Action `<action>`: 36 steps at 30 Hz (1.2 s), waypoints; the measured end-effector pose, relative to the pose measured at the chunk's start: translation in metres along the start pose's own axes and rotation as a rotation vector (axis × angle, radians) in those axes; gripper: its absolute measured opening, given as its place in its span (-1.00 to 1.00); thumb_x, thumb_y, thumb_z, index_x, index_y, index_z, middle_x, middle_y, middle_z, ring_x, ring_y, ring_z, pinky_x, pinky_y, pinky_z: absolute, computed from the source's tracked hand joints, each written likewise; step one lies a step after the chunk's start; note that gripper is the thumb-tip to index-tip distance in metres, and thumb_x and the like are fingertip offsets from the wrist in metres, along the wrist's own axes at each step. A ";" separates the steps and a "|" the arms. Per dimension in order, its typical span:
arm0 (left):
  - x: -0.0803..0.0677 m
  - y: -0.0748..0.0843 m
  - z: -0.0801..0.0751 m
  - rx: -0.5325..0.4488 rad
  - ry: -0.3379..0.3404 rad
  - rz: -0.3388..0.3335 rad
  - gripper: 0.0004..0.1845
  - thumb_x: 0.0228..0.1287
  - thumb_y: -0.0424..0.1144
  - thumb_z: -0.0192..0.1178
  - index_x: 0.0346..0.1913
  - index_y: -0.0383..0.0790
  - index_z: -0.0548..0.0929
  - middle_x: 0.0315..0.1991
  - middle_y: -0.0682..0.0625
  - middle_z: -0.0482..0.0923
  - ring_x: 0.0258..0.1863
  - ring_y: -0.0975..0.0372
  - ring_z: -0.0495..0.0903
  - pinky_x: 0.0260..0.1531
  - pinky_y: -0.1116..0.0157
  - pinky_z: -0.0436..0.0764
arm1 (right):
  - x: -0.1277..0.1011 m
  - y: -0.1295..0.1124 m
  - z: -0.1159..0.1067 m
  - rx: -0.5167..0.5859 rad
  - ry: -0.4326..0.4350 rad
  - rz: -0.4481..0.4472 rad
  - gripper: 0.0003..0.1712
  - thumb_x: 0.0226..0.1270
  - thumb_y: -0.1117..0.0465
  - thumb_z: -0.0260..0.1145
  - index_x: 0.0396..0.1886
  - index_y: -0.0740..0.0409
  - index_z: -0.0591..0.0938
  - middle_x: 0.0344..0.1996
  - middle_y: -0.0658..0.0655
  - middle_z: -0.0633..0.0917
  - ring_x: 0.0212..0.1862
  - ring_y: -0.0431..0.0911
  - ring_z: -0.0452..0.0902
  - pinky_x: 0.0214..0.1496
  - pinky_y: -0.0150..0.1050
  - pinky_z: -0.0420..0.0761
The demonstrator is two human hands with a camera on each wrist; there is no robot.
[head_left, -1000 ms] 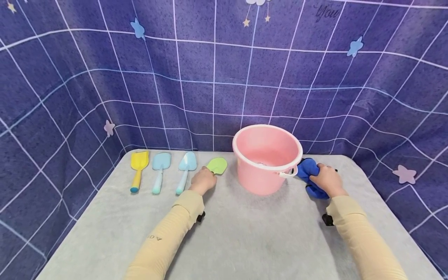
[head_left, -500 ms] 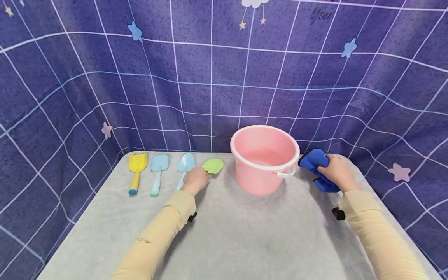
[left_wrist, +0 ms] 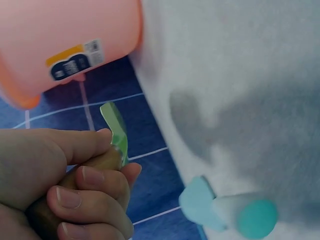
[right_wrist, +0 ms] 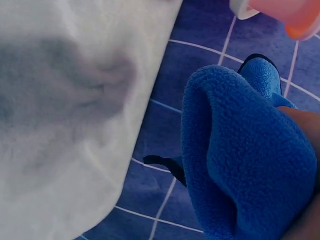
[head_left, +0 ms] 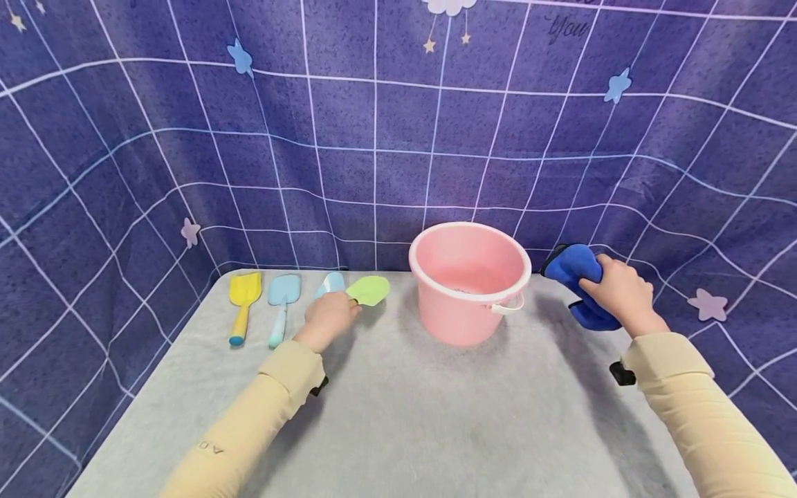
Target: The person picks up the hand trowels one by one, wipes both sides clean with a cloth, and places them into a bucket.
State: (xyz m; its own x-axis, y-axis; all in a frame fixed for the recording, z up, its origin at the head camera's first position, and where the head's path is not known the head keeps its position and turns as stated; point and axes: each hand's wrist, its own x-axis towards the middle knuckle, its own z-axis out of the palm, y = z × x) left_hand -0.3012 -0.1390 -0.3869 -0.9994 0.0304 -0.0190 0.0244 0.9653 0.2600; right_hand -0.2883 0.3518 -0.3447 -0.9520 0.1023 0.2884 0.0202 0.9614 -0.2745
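My left hand grips a small shovel with a light green blade by its handle, above the table. Close up in the left wrist view, the fingers curl round the shovel's brownish handle. At the right, my right hand pinches a bunched blue cloth with dark edging, raised off the table beside the pink bucket. Folds of the fuzzy cloth hide most of that hand in the right wrist view. Partly behind my left hand lies a light blue shovel.
Left of my left hand, another light blue shovel and a yellow shovel lie side by side on the grey-covered table. The bucket's white handle hangs on its right side. A purple gridded curtain surrounds the table's back and sides.
My left hand has moved left and lifted the green shovel off the table. My right hand has raised the blue cloth up and to the right, away from the bucket.
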 end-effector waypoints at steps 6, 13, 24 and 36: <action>-0.018 -0.003 -0.023 0.025 0.058 0.068 -0.64 0.30 0.04 0.10 -0.52 -0.13 0.53 -0.54 -0.09 0.48 -0.56 0.06 0.49 -0.70 0.17 0.40 | 0.001 -0.007 -0.016 -0.003 0.048 -0.032 -0.34 0.15 0.01 0.26 0.17 0.30 0.38 0.00 0.53 0.47 -0.06 0.48 0.39 -0.17 0.36 0.35; -0.040 -0.002 -0.051 0.070 0.105 0.146 -0.61 0.32 0.01 0.10 -0.61 -0.10 0.41 -0.64 -0.04 0.35 -0.66 0.08 0.40 -0.76 0.20 0.34 | -0.004 -0.022 -0.040 0.012 0.077 -0.022 -0.42 0.15 0.01 0.27 0.09 0.26 0.42 -0.05 0.50 0.51 -0.10 0.48 0.41 -0.26 0.34 0.35; -0.072 0.007 -0.088 0.072 0.199 0.216 -0.59 0.24 0.01 0.20 -0.61 -0.18 0.40 -0.67 0.00 0.31 -0.68 0.13 0.37 -0.73 0.22 0.31 | -0.018 -0.051 -0.078 0.061 0.173 -0.028 -0.30 0.16 0.00 0.28 0.27 0.11 0.32 0.02 0.48 0.50 -0.12 0.49 0.41 -0.30 0.31 0.33; -0.105 0.022 -0.107 0.179 0.261 0.368 -0.59 0.21 0.06 0.22 -0.62 -0.11 0.39 -0.73 0.06 0.29 -0.70 0.18 0.33 -0.73 0.25 0.26 | -0.040 -0.086 -0.112 0.071 0.291 -0.195 -0.41 0.19 0.02 0.29 0.23 0.00 0.43 0.02 0.37 0.54 -0.08 0.38 0.44 -0.24 0.32 0.31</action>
State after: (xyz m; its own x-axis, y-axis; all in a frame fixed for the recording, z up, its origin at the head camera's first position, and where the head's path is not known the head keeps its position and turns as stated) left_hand -0.1989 -0.1487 -0.2758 -0.8960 0.3344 0.2922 0.3590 0.9327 0.0332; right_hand -0.2177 0.2936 -0.2303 -0.8089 -0.0033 0.5879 -0.1846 0.9509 -0.2486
